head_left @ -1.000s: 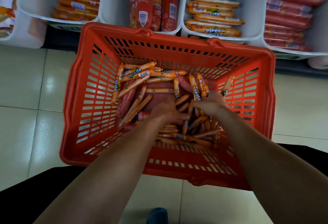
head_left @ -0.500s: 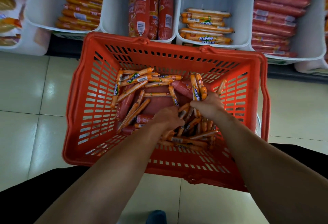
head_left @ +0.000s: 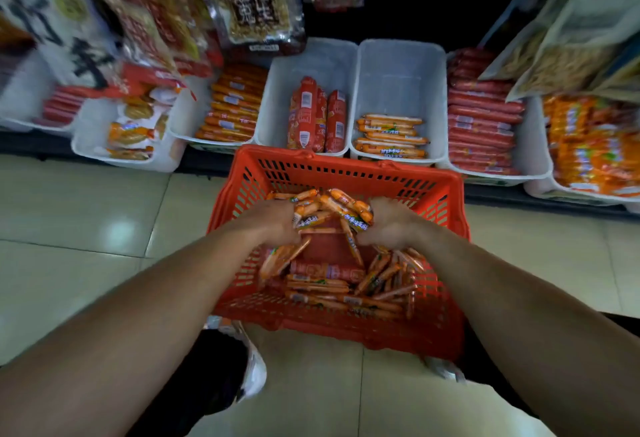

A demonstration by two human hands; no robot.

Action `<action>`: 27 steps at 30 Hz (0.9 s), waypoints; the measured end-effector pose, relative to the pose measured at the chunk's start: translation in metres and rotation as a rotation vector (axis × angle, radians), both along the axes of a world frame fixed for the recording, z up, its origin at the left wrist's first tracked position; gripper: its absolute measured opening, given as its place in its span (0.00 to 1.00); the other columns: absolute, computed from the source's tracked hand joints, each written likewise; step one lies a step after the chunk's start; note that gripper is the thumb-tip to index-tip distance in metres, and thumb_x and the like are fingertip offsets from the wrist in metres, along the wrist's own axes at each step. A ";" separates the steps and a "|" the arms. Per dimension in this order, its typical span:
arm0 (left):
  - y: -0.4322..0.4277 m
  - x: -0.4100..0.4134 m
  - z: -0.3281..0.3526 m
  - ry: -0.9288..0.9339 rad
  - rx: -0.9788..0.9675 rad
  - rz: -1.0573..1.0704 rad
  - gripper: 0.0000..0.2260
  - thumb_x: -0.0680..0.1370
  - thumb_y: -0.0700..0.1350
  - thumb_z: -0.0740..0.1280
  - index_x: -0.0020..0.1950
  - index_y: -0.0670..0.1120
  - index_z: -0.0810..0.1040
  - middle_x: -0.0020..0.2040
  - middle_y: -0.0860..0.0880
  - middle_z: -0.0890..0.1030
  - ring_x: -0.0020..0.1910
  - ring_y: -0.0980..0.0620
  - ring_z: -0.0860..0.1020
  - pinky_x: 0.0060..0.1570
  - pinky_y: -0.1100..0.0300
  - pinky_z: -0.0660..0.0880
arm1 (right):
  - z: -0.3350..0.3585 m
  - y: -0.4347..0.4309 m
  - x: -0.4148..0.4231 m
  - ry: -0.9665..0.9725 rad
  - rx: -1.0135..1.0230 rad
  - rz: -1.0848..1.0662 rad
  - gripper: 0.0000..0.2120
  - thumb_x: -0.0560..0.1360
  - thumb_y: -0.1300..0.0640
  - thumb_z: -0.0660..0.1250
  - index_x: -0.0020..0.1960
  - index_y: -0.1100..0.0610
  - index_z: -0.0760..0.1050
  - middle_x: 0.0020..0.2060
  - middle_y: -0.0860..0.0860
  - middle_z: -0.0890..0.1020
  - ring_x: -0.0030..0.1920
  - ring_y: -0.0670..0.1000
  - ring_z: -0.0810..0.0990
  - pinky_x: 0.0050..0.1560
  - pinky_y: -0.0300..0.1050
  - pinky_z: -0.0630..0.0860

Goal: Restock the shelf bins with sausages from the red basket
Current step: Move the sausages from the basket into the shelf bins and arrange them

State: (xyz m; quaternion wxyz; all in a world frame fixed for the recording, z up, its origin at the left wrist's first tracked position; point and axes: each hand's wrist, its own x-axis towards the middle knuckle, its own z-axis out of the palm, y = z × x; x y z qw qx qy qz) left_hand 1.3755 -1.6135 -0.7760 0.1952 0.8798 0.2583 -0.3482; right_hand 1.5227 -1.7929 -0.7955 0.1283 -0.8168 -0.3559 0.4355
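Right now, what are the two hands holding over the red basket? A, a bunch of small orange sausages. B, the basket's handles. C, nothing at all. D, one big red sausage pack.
A: the left hand and the right hand grip the small orange sausages in a bunch between them, above the red basket.

Basket [head_left: 346, 173] was red moulded plastic with slotted walls and a dull sheen. Sausages [head_left: 322, 284] were wrapped in glossy printed plastic film. Shelf bins [head_left: 401, 69] were smooth white plastic, slightly translucent, semi-matt. Floor [head_left: 86, 215] was glazed tile, glossy, showing glare. Snack bags [head_left: 256, 4] were shiny clear film.
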 end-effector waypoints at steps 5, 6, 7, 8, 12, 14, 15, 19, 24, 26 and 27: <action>0.020 -0.008 0.063 -0.096 0.087 -0.042 0.10 0.71 0.52 0.72 0.46 0.51 0.73 0.41 0.52 0.76 0.42 0.48 0.76 0.40 0.57 0.72 | 0.070 0.014 0.038 -0.295 0.011 0.224 0.18 0.65 0.48 0.76 0.48 0.52 0.73 0.41 0.50 0.79 0.42 0.54 0.78 0.36 0.44 0.71; 0.024 -0.008 0.070 -0.122 0.070 -0.030 0.10 0.71 0.52 0.72 0.47 0.51 0.74 0.41 0.52 0.77 0.42 0.50 0.77 0.39 0.57 0.72 | 0.084 0.017 0.048 -0.352 0.010 0.254 0.19 0.65 0.48 0.76 0.49 0.52 0.72 0.42 0.51 0.79 0.44 0.55 0.78 0.38 0.45 0.72; 0.027 -0.006 0.078 -0.150 0.054 -0.026 0.12 0.72 0.52 0.72 0.50 0.50 0.75 0.42 0.52 0.78 0.42 0.51 0.78 0.40 0.57 0.73 | 0.096 0.019 0.059 -0.406 0.007 0.273 0.19 0.65 0.48 0.76 0.50 0.52 0.72 0.43 0.51 0.79 0.44 0.55 0.78 0.39 0.45 0.73; 0.031 -0.004 0.082 -0.182 0.039 -0.020 0.13 0.72 0.53 0.72 0.52 0.50 0.76 0.44 0.52 0.80 0.43 0.52 0.78 0.41 0.57 0.74 | 0.106 0.021 0.070 -0.444 0.005 0.279 0.19 0.65 0.48 0.75 0.50 0.51 0.71 0.43 0.51 0.79 0.43 0.54 0.78 0.39 0.45 0.73; 0.039 0.008 0.084 -0.307 -0.011 0.056 0.15 0.71 0.51 0.72 0.55 0.52 0.78 0.43 0.53 0.82 0.43 0.53 0.81 0.44 0.54 0.79 | 0.114 0.028 0.111 -0.482 0.005 0.235 0.16 0.64 0.49 0.75 0.46 0.48 0.70 0.39 0.48 0.79 0.39 0.51 0.77 0.38 0.48 0.77; 0.041 0.019 0.076 -0.294 -0.006 0.074 0.11 0.73 0.52 0.72 0.51 0.51 0.77 0.40 0.52 0.80 0.40 0.53 0.79 0.39 0.56 0.76 | 0.103 0.035 0.128 -0.481 -0.004 0.223 0.17 0.64 0.49 0.76 0.46 0.47 0.70 0.40 0.47 0.79 0.41 0.52 0.77 0.41 0.50 0.78; 0.042 0.027 0.073 -0.281 0.001 0.074 0.10 0.73 0.52 0.72 0.49 0.51 0.76 0.39 0.52 0.79 0.39 0.53 0.78 0.37 0.57 0.73 | 0.095 0.039 0.136 -0.473 -0.010 0.217 0.17 0.64 0.49 0.76 0.45 0.47 0.69 0.41 0.48 0.79 0.41 0.52 0.77 0.41 0.49 0.78; 0.045 0.063 0.057 -0.262 -0.008 0.105 0.12 0.75 0.55 0.71 0.43 0.53 0.70 0.39 0.52 0.75 0.38 0.53 0.75 0.35 0.57 0.68 | 0.059 0.062 0.162 -0.446 -0.043 0.205 0.18 0.65 0.51 0.76 0.49 0.48 0.71 0.43 0.48 0.79 0.42 0.52 0.77 0.38 0.45 0.71; 0.047 0.089 0.034 -0.325 -0.091 0.156 0.14 0.73 0.57 0.72 0.51 0.54 0.72 0.45 0.52 0.78 0.45 0.51 0.78 0.41 0.56 0.71 | 0.012 0.072 0.185 -0.441 -0.052 0.157 0.26 0.66 0.49 0.77 0.60 0.50 0.72 0.50 0.48 0.79 0.47 0.51 0.75 0.42 0.43 0.67; 0.046 0.092 0.028 -0.335 -0.113 0.173 0.14 0.73 0.56 0.73 0.52 0.53 0.73 0.45 0.52 0.79 0.45 0.51 0.79 0.42 0.56 0.73 | -0.007 0.071 0.189 -0.434 -0.030 0.114 0.28 0.66 0.49 0.77 0.63 0.50 0.72 0.53 0.50 0.81 0.48 0.52 0.75 0.43 0.43 0.69; 0.046 0.093 0.026 -0.339 -0.122 0.181 0.13 0.73 0.56 0.73 0.52 0.53 0.74 0.44 0.52 0.79 0.45 0.51 0.79 0.42 0.56 0.73 | -0.014 0.070 0.190 -0.437 -0.023 0.098 0.27 0.66 0.49 0.77 0.63 0.50 0.73 0.54 0.51 0.81 0.48 0.53 0.76 0.44 0.44 0.71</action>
